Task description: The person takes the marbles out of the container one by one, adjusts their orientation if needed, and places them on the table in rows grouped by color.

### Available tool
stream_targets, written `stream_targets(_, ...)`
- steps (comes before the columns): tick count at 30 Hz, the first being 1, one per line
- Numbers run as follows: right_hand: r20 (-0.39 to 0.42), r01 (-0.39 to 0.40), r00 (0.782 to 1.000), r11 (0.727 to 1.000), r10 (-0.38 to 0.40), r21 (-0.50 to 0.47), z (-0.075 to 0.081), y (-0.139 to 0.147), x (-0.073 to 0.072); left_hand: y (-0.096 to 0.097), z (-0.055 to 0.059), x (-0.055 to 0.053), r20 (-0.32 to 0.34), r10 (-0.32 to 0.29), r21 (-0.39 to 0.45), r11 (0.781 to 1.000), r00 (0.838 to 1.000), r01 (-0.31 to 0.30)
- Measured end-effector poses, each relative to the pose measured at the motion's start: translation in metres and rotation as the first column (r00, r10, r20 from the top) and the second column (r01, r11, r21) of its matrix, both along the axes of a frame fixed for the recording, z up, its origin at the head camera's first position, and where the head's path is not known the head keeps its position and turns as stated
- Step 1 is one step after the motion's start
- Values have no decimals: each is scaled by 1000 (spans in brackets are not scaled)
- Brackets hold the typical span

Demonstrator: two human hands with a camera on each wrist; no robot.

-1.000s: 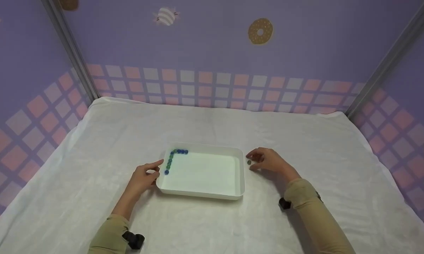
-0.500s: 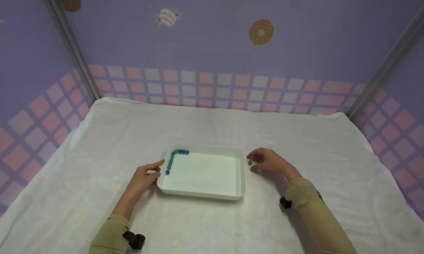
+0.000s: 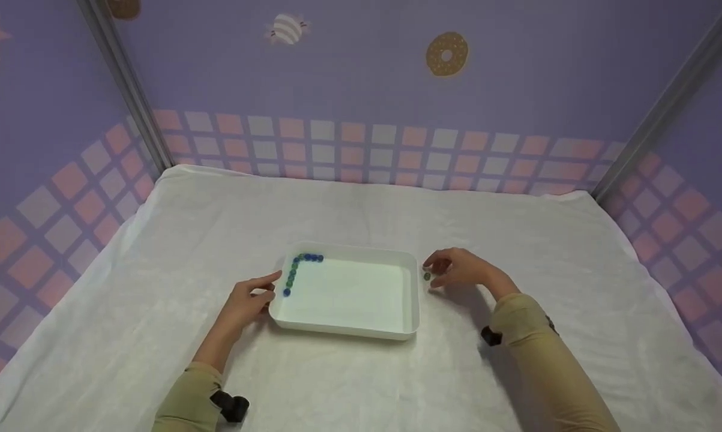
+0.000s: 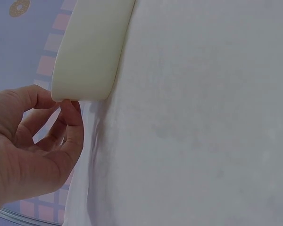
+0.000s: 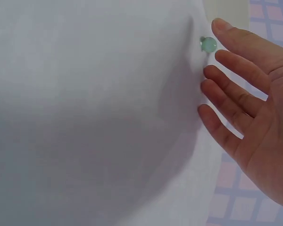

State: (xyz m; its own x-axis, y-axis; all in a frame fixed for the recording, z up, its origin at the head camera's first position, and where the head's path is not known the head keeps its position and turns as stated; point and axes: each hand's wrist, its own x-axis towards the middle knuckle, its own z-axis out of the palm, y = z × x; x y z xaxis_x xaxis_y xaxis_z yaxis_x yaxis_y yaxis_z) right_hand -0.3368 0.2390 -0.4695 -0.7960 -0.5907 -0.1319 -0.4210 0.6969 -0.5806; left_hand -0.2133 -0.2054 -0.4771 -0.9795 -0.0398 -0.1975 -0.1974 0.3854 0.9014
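Note:
In the head view, a white rectangular tray (image 3: 348,327) lies on the cloth. Small round blue and green glass marbles (image 3: 291,277) form an L inside it, along its left side and far left corner. My left hand (image 3: 245,303) holds the tray's left edge, thumb and index finger at the rim; the left wrist view shows the hand (image 4: 47,141) at the end of the tray (image 4: 89,56). Right of the tray, my right hand (image 3: 460,270) curves around one green marble (image 3: 427,276). In the right wrist view, gaps separate the fingertips (image 5: 220,26) from that marble (image 5: 209,44).
A white cloth (image 3: 361,210) covers the table. Purple walls with pink and white squares (image 3: 353,132) enclose the back and sides, joined by grey metal posts (image 3: 126,84). Each sleeve carries a small black device, such as the left one (image 3: 234,409).
The right forearm and hand have shifted slightly, and the wrist has turned a little, while the fingers stay around the green marble. The left hand and the tray keep their places.

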Motion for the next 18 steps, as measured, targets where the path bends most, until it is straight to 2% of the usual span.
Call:
stream_targets(9,22,-27,999,999,26,29,24,3,-7,-1,1,2,-11,-17,30,999,1000,17)
stream_targets(18,-16,-25,1000,997,26,74,58,-1,-11,-2,-1,1,-28,-30,49,998,999,32)
